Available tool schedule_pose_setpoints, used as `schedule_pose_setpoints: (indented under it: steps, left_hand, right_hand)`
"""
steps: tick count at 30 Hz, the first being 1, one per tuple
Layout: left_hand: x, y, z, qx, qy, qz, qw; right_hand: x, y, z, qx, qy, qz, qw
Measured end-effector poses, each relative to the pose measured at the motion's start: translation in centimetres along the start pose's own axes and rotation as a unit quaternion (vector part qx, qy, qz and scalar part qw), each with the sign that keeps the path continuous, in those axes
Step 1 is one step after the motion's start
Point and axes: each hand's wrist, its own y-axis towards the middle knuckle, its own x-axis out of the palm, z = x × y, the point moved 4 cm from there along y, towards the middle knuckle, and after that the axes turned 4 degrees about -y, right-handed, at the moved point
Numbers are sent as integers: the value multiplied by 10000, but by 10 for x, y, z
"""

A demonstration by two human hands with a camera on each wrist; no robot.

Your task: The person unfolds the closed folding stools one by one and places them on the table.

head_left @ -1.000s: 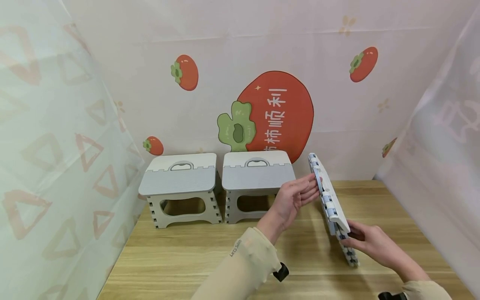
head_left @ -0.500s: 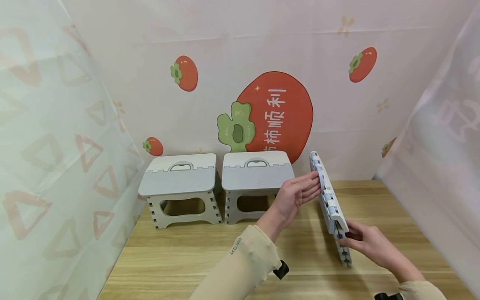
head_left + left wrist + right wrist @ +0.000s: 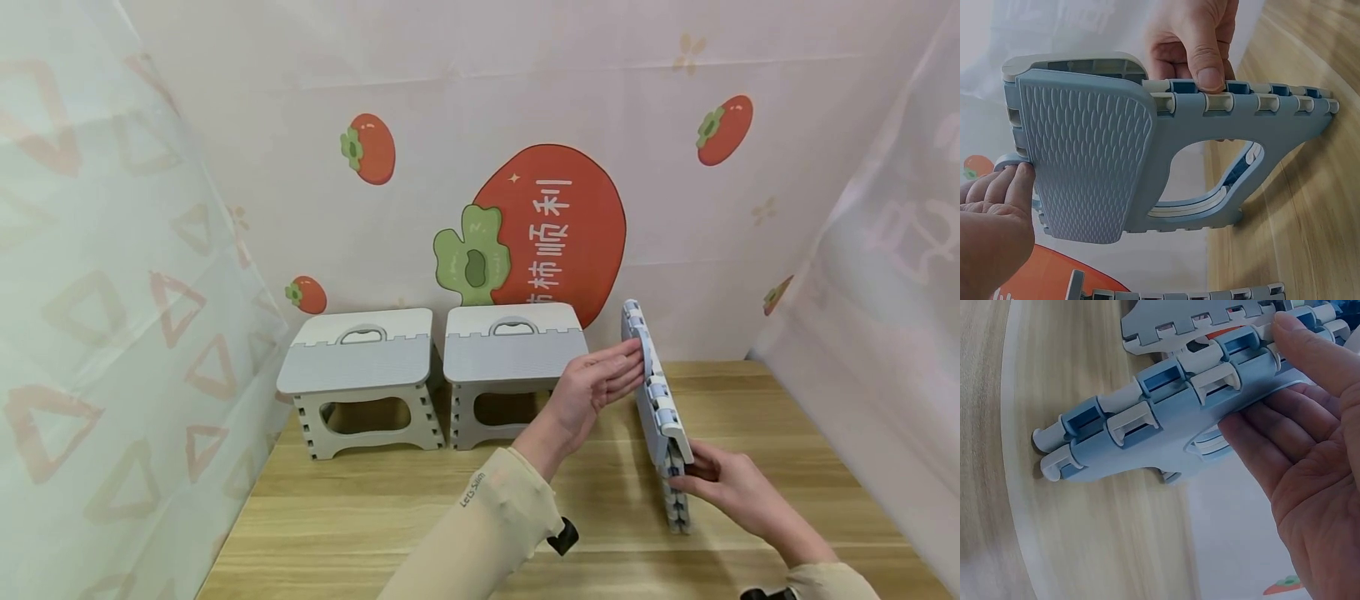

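Observation:
A white and grey-blue folding stool [image 3: 651, 429] stands on edge, nearly folded flat, with its leg end down at the wooden table. In the left wrist view its textured seat panel [image 3: 1085, 156] and a leg frame with an oval cutout face the camera. My left hand [image 3: 577, 400] has straight fingers touching the stool's carry handle [image 3: 1007, 162] at the seat fold. On the other side, my right hand [image 3: 738, 492] grips the hinged leg edge below the seat. In the right wrist view the thumb of that hand [image 3: 1310, 450] lies across the hinges, fingers behind.
Two unfolded stools stand side by side at the back of the table [image 3: 360, 517]: one at left [image 3: 360, 362], another at centre [image 3: 517, 354], close to my left hand. A patterned cloth wall [image 3: 660, 242] rises behind, with more cloth on both sides.
The held stool has swung more upright, its lower end moving left, and its two seat halves have come closer together. My right hand has shifted slightly left with it; the left has hardly moved.

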Motion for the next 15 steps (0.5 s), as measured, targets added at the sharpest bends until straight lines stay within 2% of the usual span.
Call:
schedule_pose_setpoints:
  steps: [9, 15]
  left_hand:
    - [1, 2, 2, 37, -11, -73, 10000]
    - [4, 1, 4, 84, 150, -130, 9998]
  right_hand:
    - [8, 1, -2, 10, 242, 153, 9996]
    - [14, 2, -4, -87, 357, 308, 9988]
